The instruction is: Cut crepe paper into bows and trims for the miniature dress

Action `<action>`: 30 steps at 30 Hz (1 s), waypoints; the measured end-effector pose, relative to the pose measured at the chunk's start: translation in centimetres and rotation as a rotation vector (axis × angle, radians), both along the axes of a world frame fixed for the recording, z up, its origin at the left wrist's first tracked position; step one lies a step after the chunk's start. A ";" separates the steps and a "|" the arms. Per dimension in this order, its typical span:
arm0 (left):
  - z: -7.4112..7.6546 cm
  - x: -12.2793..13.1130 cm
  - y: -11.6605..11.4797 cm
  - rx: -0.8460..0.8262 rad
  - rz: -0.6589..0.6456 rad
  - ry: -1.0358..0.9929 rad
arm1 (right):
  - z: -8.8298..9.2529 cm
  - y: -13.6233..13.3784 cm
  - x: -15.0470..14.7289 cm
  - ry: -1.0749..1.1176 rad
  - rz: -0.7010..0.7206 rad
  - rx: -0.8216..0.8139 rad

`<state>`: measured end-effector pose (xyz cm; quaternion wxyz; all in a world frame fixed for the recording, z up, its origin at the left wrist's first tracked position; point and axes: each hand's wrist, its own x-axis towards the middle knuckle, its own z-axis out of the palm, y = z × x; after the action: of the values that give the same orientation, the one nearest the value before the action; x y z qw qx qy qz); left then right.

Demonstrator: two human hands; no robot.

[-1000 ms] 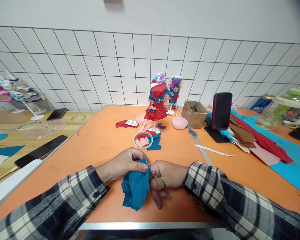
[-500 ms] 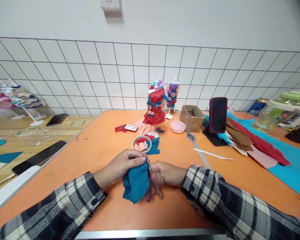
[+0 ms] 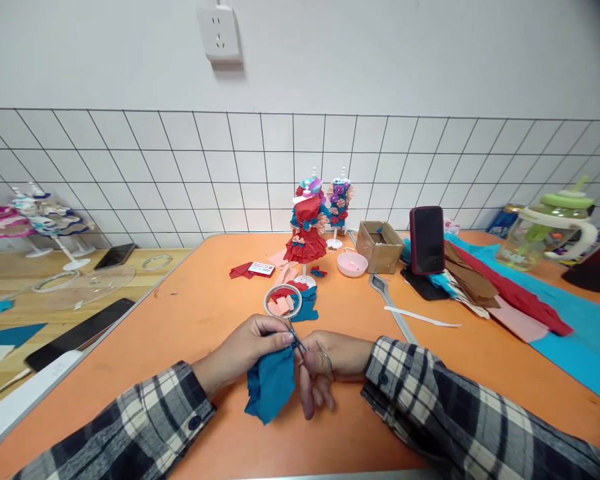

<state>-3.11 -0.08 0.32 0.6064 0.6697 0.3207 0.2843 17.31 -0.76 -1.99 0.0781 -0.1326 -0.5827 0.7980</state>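
My left hand (image 3: 261, 345) pinches a piece of teal fabric (image 3: 273, 385) by its upper edge, and the cloth hangs down below the fingers. My right hand (image 3: 319, 363) is closed on small metal scissors (image 3: 300, 347), their blades at the fabric's right upper edge beside my left fingertips. Just beyond the hands lies a roll of tape (image 3: 266, 301) with pink and red scraps inside its ring. A second teal piece (image 3: 307, 308) lies right of the roll. Behind it stands a small dress form in a red ruffled dress (image 3: 305, 240).
Toward the back are a pink bowl (image 3: 353, 264), a cardboard box (image 3: 380, 245) and another dressed form (image 3: 339, 203). To the right are a grey strap-like strip (image 3: 394, 310), an upright phone (image 3: 427, 240), folded fabrics (image 3: 510, 287) and a green-lidded jug (image 3: 545, 233).
The view has tilted up, so everything sits lower in the picture. My right hand's lower fingers have shifted slightly away from the teal fabric; both hands keep their hold.
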 end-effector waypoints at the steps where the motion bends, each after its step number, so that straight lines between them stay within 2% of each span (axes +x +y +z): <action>1: 0.0 -0.1 0.2 -0.012 0.041 -0.012 | 0.2 0.4 0.6 -0.046 0.033 0.003; 3: 0.1 -0.5 0.7 -0.046 0.169 -0.064 | 1.0 1.3 2.0 -0.188 0.015 0.092; 4: 0.1 -0.7 1.0 -0.065 0.234 -0.103 | 1.4 1.6 2.7 -0.291 -0.075 0.200; 6: 0.1 -1.0 1.5 -0.123 0.295 -0.187 | 2.2 2.1 3.9 -0.539 -0.381 0.536; 8: 0.1 -1.1 1.8 -0.185 0.299 -0.235 | 3.0 2.1 4.5 -0.752 -0.649 0.881; 9: 0.0 -1.2 1.8 -0.212 0.289 -0.239 | 3.4 1.9 4.5 -0.821 -0.720 1.016; 12: -0.5 -1.1 1.9 -0.253 0.242 -0.230 | 4.2 1.3 4.1 -0.915 -0.803 1.238; 16: -1.2 -0.8 2.1 -0.238 0.251 -0.255 | 4.5 0.6 3.5 -1.050 -0.854 1.276; 19: -1.3 -0.4 2.3 -0.246 0.280 -0.292 | 4.3 0.6 3.7 -1.110 -0.820 1.295; 24: -1.1 -0.1 2.0 -0.274 0.187 -0.312 | 4.1 0.8 4.2 -1.165 -0.763 1.334; 27: -1.3 -0.6 1.8 -0.197 0.176 -0.217 | 3.8 1.1 4.5 -1.175 -0.754 1.337; 30: -1.7 -1.1 1.6 -0.013 0.227 0.038 | 3.0 2.0 5.0 -1.157 -0.722 1.151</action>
<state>-4.24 1.52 -1.33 0.5684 0.6303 0.4081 0.3363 22.27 1.26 1.05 0.0727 -0.6301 -0.7642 0.1167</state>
